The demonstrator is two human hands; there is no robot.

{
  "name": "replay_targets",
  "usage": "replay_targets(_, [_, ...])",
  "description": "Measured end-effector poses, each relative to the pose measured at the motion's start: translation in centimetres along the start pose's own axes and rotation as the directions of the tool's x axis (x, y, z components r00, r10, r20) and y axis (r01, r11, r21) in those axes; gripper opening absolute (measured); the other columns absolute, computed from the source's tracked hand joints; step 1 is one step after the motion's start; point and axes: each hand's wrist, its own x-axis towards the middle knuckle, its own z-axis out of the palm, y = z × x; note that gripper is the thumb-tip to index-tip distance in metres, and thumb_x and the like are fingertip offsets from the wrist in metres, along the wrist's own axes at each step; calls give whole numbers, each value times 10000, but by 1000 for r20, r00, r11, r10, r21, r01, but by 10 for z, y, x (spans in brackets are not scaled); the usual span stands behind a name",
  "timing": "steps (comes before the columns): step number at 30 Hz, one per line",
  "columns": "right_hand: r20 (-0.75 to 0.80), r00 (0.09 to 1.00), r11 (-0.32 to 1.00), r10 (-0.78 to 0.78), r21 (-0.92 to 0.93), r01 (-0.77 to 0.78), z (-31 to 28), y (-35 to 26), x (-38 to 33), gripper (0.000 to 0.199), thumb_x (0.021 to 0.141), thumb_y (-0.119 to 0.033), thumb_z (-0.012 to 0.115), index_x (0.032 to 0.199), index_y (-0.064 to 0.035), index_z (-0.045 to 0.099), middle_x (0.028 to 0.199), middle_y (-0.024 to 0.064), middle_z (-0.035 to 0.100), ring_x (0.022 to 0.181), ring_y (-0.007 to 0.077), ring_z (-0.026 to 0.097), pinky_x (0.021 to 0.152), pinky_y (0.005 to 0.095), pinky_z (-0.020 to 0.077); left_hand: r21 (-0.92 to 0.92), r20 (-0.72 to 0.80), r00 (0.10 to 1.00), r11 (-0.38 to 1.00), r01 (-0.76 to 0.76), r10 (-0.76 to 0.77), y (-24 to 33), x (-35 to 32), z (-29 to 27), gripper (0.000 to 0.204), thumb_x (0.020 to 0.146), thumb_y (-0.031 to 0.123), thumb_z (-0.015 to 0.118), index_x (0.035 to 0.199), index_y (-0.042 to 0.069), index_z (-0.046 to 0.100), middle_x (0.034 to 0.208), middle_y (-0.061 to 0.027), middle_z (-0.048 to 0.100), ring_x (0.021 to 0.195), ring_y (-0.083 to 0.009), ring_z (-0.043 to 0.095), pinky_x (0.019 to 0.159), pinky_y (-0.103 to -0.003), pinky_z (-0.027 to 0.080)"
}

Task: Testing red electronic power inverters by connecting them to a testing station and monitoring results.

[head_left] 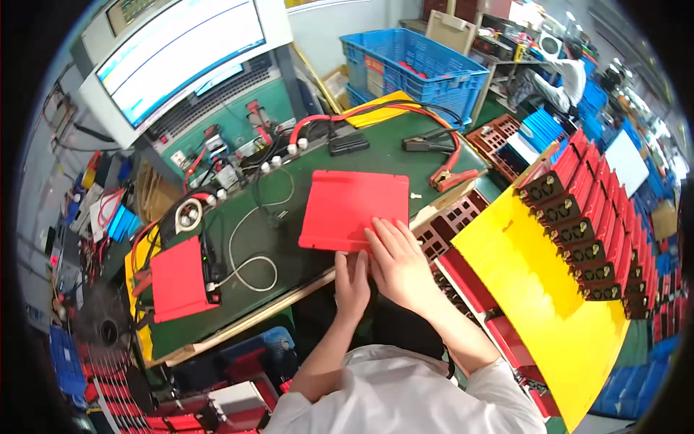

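Observation:
A flat red metal case [354, 206] lies on the green table top in front of me. My right hand [401, 264] rests on its near right corner, fingers stretched out over the red top. At the near edge of the case is my left hand [352, 288], its fingers apart and touching that edge. Whether any fingertip reaches underneath is hidden. A small metal connector [415, 196] sticks out at the case's right side. To the left lies a second red case [179, 281], with a black end and a thin white cable [253, 289] running from it.
Red and black clamp cables [452, 173] lie along the table's far side near a black adapter [349, 143]. A large monitor [184, 54] stands behind. At right, a yellow board [538, 275] bears rows of red cases [603, 210]. A blue crate [416, 69] and a seated person [564, 79] are farther back.

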Motion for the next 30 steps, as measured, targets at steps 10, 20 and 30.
replay_targets(10, [-296,951,986,85,-110,-122,44,40,50,334,964,-266,719,1213,-45,749,1315,188,719,1234,361,664,1101,505,483,549,-15,923,775,-313,383,29,64,-96,305,1182,206,439,974,11,546,734,-69,474,663,-175,454,638,-342,394])
replay_targets(20, [-237,961,984,144,-72,-165,51,84,173,248,850,-251,790,1026,-86,730,1054,100,711,1078,326,664,912,466,510,877,40,872,401,-264,487,21,119,-133,731,960,64,780,1606,45,440,951,-66,499,812,-223,495,795,-373,483])
replay_targets(30, [367,860,935,355,-156,-319,154,161,268,523,784,-240,766,1286,-94,776,1356,163,688,1358,388,587,1123,558,435,956,72,954,252,-149,290,33,139,-117,678,1018,212,743,1620,78,462,617,-113,486,564,-330,513,647,-500,435])
